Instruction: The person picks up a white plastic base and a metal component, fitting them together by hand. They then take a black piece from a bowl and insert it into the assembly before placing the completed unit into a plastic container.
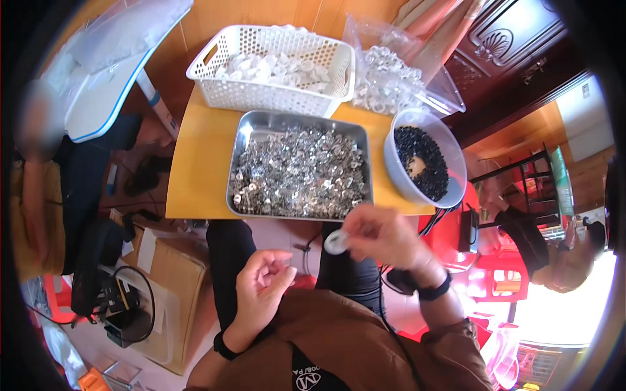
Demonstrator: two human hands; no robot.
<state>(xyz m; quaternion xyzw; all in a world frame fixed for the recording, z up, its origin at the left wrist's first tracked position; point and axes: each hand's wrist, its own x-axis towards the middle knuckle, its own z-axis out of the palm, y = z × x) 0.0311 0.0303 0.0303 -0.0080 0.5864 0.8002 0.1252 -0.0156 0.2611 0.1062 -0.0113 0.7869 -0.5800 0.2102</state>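
Between the thumb and fingers of my right hand (385, 238) is a small round white plastic piece (336, 242), held just off the table's front edge. My left hand (264, 283) hangs over my lap with its fingers curled loosely and apart, and nothing shows in it. In front of me a metal tray (233, 186) is filled with many small shiny metal parts (300, 173). To its right stands a translucent bowl (396, 171) of small black pieces (424, 156). Behind the tray, a white perforated basket (261, 98) contains white plastic pieces (274, 68).
The yellow table (195, 156) carries the containers. A clear plastic bag (391, 78) of pale round parts lies at its back right. A cardboard box (182, 287) stands on the floor at left. Other people are at the left and right, with red stools (499, 277) at right.
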